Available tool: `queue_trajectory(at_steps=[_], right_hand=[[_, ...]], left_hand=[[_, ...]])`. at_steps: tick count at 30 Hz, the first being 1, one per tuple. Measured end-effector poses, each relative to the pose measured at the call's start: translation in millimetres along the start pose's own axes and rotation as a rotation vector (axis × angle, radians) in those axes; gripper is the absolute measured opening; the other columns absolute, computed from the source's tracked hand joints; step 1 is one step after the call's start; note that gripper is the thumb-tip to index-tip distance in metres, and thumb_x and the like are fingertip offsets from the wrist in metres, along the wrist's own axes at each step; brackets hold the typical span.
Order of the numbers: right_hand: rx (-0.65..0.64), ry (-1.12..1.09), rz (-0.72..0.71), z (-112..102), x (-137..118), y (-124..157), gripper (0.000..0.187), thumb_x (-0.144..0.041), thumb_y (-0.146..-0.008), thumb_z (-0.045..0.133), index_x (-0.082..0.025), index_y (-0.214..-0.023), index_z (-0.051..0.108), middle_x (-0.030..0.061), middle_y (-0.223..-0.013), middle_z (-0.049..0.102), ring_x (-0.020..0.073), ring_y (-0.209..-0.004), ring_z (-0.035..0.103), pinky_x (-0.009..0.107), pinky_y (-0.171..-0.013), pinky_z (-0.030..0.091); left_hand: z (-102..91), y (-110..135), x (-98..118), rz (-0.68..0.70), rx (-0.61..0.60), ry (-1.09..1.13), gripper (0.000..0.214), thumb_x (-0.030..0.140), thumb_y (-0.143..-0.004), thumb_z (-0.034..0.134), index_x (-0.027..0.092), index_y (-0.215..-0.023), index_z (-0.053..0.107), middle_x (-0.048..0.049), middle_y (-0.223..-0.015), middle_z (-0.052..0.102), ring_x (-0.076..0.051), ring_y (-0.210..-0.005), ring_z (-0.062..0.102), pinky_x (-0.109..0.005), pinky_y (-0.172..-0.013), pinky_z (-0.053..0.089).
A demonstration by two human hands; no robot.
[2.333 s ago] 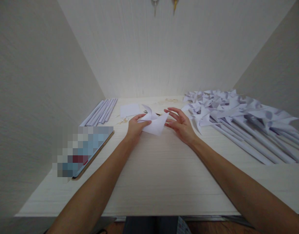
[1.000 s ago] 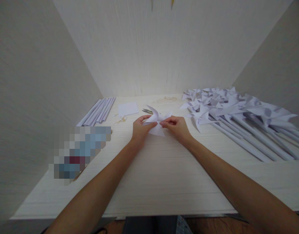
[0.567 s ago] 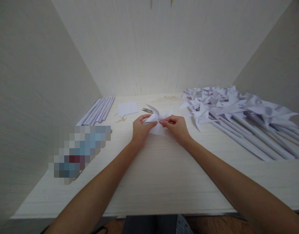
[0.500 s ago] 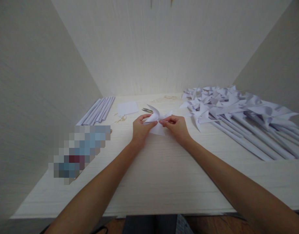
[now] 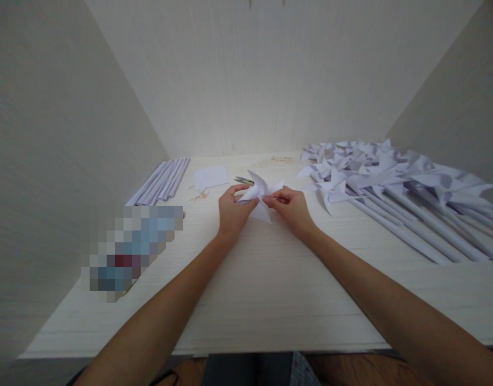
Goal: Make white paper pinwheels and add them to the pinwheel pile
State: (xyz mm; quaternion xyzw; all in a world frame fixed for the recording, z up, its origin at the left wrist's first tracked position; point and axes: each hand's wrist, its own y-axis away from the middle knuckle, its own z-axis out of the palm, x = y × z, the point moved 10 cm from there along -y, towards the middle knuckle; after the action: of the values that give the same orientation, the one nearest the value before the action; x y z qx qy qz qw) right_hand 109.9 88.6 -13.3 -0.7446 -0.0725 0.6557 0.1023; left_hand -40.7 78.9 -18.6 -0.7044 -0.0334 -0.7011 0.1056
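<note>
Both hands meet over the middle of the pale wooden table (image 5: 270,289) on a white paper pinwheel head (image 5: 259,193) with its points folded toward the centre. My left hand (image 5: 231,210) grips its left side between thumb and curled fingers. My right hand (image 5: 290,208) pinches the folded points at the centre from the right. The paper is lifted slightly off the table.
Small scissors (image 5: 243,180) lie just behind the paper. A white paper square (image 5: 210,176) and several rolled paper sticks (image 5: 162,181) lie back left. A pile of finished paper pinwheels on sticks (image 5: 391,187) covers the right. A blurred flat object (image 5: 129,249) lies left. Walls enclose three sides.
My right hand has come from open beside the sheet onto the paper and pinched its centre. More points are folded in, and the paper is raised a little.
</note>
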Motion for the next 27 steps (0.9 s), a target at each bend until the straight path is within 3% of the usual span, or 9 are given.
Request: queue_trajectory(at_steps=[10,27], right_hand=[[0.014,-0.023,0.03,-0.8,6.5,-1.0,0.019,-0.03,-0.054,0.067,-0.013,-0.054,0.058,-0.0013,-0.052,0.054,0.0082,-0.047,0.048,0.023,-0.046,0.036],[0.017,-0.003,0.003,-1.4,1.9,-1.2,0.016,-0.027,-0.054,0.065,-0.013,-0.052,0.056,-0.0024,-0.051,0.052,0.0073,-0.046,0.047,0.022,-0.045,0.036]], left_hand=[[3.0,1.7,4.8,0.042,-0.013,-0.01,0.037,0.016,-0.05,0.066,0.014,-0.086,0.055,-0.0003,-0.06,0.062,-0.013,-0.05,0.058,-0.022,-0.045,0.044],[4.4,1.1,-0.2,-0.007,-0.033,0.067,0.038,0.017,-0.048,0.067,0.014,-0.085,0.056,-0.0012,-0.065,0.064,-0.014,-0.054,0.059,-0.024,-0.05,0.046]])
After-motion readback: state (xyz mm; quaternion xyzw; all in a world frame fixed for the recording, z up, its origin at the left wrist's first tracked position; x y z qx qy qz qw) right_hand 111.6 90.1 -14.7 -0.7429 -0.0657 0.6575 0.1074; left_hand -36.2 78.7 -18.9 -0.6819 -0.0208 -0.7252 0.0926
